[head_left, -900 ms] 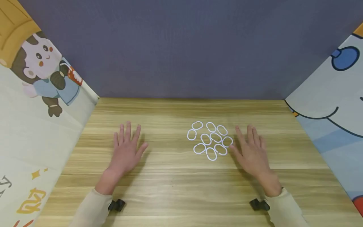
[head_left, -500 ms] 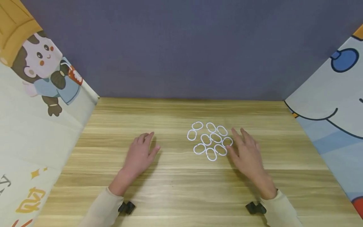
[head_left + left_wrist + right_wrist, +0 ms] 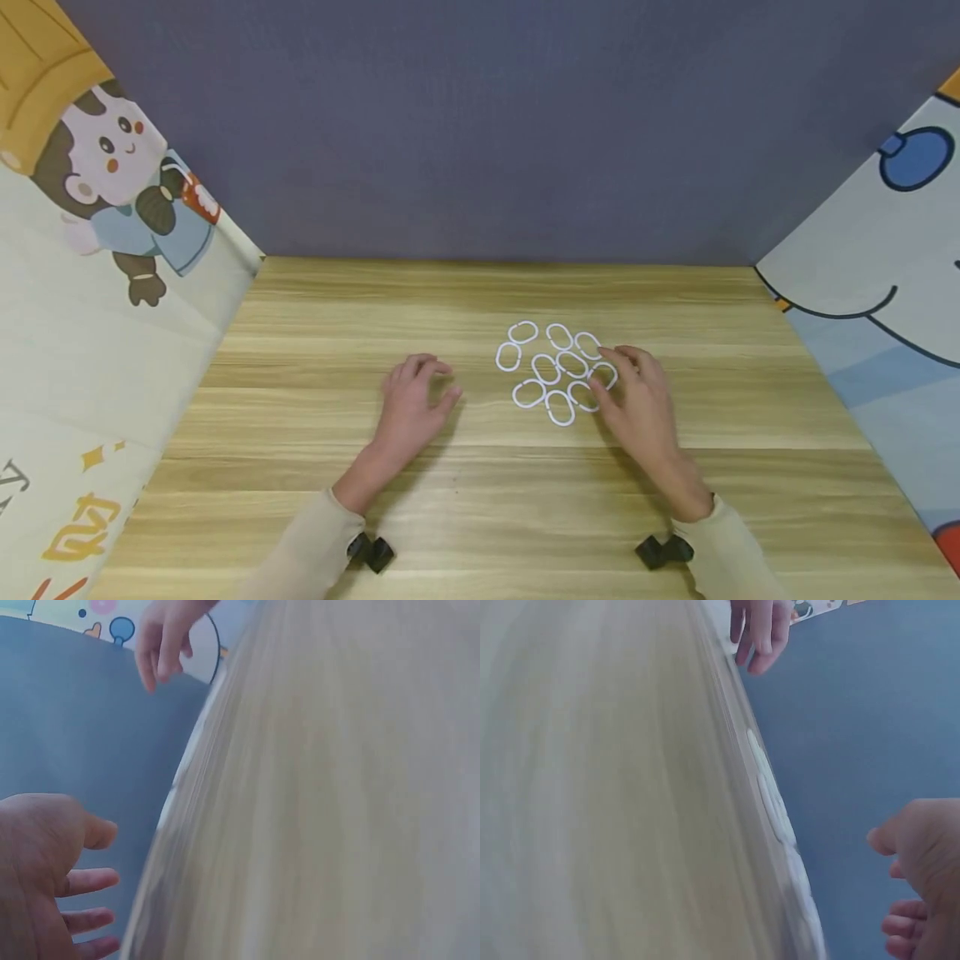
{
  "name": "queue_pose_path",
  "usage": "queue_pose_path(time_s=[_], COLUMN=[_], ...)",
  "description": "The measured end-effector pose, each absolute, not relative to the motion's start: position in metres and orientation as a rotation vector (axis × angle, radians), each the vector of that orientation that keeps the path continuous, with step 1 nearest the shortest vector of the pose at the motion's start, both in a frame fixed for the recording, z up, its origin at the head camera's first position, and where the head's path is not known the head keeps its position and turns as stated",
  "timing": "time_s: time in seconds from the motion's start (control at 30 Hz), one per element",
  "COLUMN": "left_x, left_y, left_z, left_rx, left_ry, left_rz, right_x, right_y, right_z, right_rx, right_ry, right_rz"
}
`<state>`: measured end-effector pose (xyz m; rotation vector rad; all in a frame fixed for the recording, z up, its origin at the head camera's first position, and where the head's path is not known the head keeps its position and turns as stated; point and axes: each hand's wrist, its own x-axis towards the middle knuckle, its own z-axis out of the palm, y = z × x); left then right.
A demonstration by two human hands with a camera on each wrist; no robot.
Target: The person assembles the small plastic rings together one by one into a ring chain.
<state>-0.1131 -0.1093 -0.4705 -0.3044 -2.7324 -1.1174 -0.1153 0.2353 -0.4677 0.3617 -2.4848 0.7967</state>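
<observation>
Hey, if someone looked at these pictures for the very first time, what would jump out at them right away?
First, the cluster of white oval rings lying on the wooden table, right of centre. The right hand reaches into the cluster's right edge with curled fingers, while the left hand hovers just left of it, holding nothing. Bright cartoon panels flank the table: a brown-haired figure on the left, a blue-and-white smiling one on the right.
</observation>
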Motion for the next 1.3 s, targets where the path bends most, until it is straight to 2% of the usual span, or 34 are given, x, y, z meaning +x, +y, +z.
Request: queue_pose_path(time_s=[0.6,1.3], left_x=[-0.109,-0.115], left_y=[-0.068,-0.03], left_z=[-0.49,-0.494], left_rx=[-0.238,-0.29], left_ry=[-2.637,-2.721], left_rz=[-1.373,-1.189], right_x=[-0.124,-0.126], right_y=[0.221,0.216], right_z=[-0.491,-0.499], right_rx=[0.511,0.533], right_ry=[-2.397,-2.478], right_rz=[0.925,0.907])
